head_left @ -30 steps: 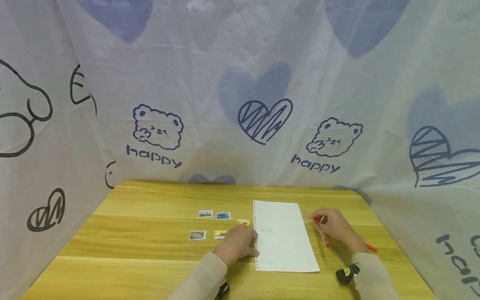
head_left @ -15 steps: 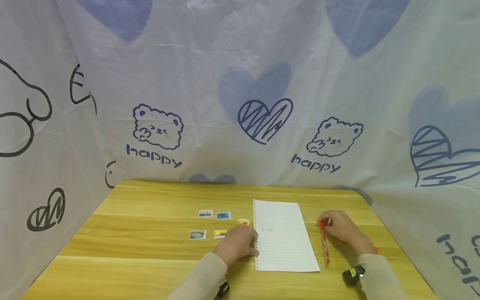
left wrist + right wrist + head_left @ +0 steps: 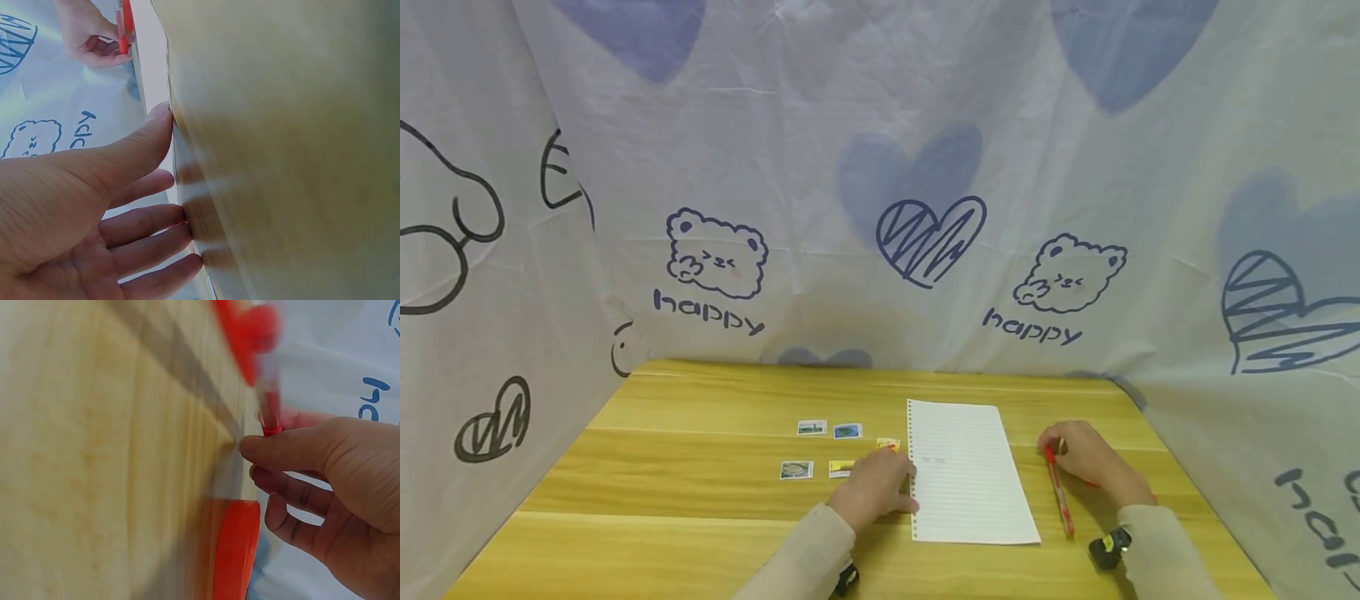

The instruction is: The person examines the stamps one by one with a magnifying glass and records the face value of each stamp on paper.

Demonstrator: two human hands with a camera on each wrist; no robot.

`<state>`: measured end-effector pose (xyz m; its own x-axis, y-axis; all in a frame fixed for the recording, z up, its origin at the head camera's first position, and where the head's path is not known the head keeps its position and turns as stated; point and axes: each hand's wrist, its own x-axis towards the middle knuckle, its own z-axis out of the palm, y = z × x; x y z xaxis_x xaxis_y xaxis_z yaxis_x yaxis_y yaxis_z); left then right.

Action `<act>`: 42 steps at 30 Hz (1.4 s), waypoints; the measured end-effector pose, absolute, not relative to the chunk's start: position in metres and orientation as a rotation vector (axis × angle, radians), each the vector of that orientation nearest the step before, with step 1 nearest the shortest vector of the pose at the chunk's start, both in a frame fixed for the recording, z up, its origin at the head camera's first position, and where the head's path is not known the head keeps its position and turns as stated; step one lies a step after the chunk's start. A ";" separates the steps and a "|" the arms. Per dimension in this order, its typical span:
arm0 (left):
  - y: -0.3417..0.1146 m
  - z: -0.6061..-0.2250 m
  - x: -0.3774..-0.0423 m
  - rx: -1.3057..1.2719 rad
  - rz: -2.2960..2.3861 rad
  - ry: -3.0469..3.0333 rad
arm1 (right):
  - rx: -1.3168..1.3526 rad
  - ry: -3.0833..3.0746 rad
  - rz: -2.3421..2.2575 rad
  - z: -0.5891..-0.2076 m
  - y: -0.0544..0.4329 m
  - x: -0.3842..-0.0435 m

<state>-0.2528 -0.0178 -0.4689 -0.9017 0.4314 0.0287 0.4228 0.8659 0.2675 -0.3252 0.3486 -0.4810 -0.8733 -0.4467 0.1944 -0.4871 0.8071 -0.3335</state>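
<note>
My right hand (image 3: 1082,454) pinches a red pen (image 3: 1060,500) with a clear barrel at its far end, between thumb and fingertips. The pen (image 3: 270,394) slants toward me, its lower part blurred in the right wrist view. My left hand (image 3: 874,483) rests at the punched left edge of a lined white sheet of paper (image 3: 973,500), fingers extended and fingertips down. In the left wrist view, that hand (image 3: 94,206) has its thumb spread from the other fingers. Small faint marks show on the paper's left half.
Several small stamps lie left of the paper, including a green one (image 3: 796,470), a blue one (image 3: 847,431) and a yellow one (image 3: 888,444). A red-orange piece with a rounded edge (image 3: 234,556) lies by the right hand. Printed cloth (image 3: 820,167) surrounds the wooden table (image 3: 662,475).
My right hand has shifted right, away from the paper. The pen's near end has swung toward me and to the right. The left hand and paper have stayed in place.
</note>
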 end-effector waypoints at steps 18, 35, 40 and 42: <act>-0.017 -0.467 -0.254 0.678 0.408 3.005 | 0.822 -2.903 0.382 -0.475 0.336 -0.319; -0.017 -0.469 -0.254 0.667 0.398 2.998 | 0.822 -2.911 0.349 -0.476 0.335 -0.318; -0.017 -0.469 -0.253 0.661 0.404 2.997 | 0.762 -2.932 0.411 -0.471 0.339 -0.317; -0.017 -0.469 -0.253 0.660 0.405 2.998 | 0.723 -2.946 0.443 -0.466 0.340 -0.316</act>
<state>-0.2532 -0.0172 -0.4685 -0.9083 0.4182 0.0122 0.4064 0.8751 0.2629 -0.3165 0.3401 -0.4665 -0.8861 -0.4416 0.1406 -0.4634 0.8473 -0.2594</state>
